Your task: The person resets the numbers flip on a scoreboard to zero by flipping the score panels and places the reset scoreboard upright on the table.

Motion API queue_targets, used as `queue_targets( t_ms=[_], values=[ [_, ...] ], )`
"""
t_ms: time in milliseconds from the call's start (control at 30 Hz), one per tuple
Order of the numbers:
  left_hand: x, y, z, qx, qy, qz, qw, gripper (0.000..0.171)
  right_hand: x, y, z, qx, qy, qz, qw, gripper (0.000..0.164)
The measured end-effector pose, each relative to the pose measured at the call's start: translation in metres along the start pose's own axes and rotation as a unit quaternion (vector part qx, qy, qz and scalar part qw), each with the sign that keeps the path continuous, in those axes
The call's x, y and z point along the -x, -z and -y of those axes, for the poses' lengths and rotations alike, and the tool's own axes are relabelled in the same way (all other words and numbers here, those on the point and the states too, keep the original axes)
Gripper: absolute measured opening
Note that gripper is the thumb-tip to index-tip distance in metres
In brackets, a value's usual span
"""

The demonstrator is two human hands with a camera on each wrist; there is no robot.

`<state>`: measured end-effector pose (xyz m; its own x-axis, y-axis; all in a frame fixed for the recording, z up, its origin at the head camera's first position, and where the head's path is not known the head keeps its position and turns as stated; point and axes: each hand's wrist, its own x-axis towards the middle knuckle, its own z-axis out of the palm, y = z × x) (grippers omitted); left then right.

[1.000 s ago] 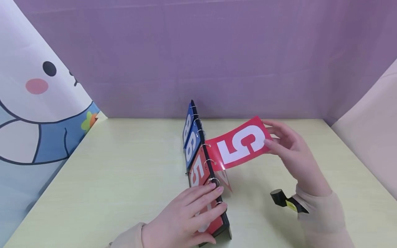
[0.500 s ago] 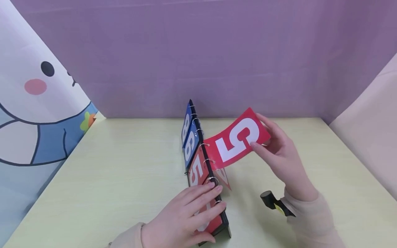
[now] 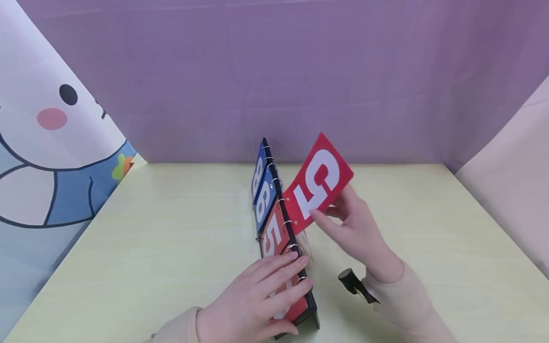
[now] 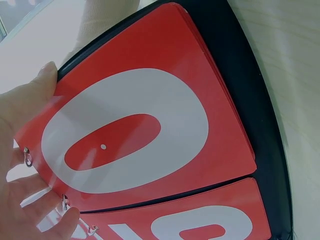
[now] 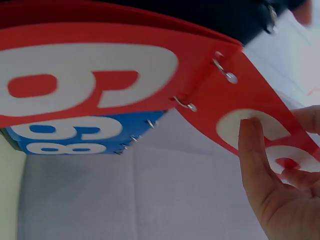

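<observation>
On a clock face centred in the head view, a black-framed ring-bound flip scoreboard stands on the table, running from just above the hub down to 6 o'clock. The right hand, at 4 o'clock, pinches a raised red number card, thumb on its printed face and other fingers behind. That card reads a white 5, sideways, and hangs from two metal rings.

The left hand, near 6 o'clock, rests over the scoreboard's near end, fingers loosely spread across the ringed edge. Under it lies a red 0 card, beside a red 5 card. Toward the 12 o'clock end come a blue card, 6 or 9 depending on its orientation, and a blue 8 card.
</observation>
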<state>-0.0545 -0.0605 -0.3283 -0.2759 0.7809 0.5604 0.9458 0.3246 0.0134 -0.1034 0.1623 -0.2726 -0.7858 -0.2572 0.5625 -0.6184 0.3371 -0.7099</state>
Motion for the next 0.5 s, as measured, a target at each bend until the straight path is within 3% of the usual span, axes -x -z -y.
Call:
queue_targets(
  t_ms=[267, 500],
  values=[
    [0.0, -0.003, 0.001, -0.03, -0.022, -0.035, 0.9987, 0.078, -0.001, -0.015, -0.006, 0.013, 0.043, 0.075, 0.996, 0.061],
    [0.0, -0.005, 0.004, -0.067, -0.058, -0.07, 0.9937, 0.073, -0.003, -0.025, -0.013, 0.02, 0.125, 0.071, 0.989, 0.047]
  ],
)
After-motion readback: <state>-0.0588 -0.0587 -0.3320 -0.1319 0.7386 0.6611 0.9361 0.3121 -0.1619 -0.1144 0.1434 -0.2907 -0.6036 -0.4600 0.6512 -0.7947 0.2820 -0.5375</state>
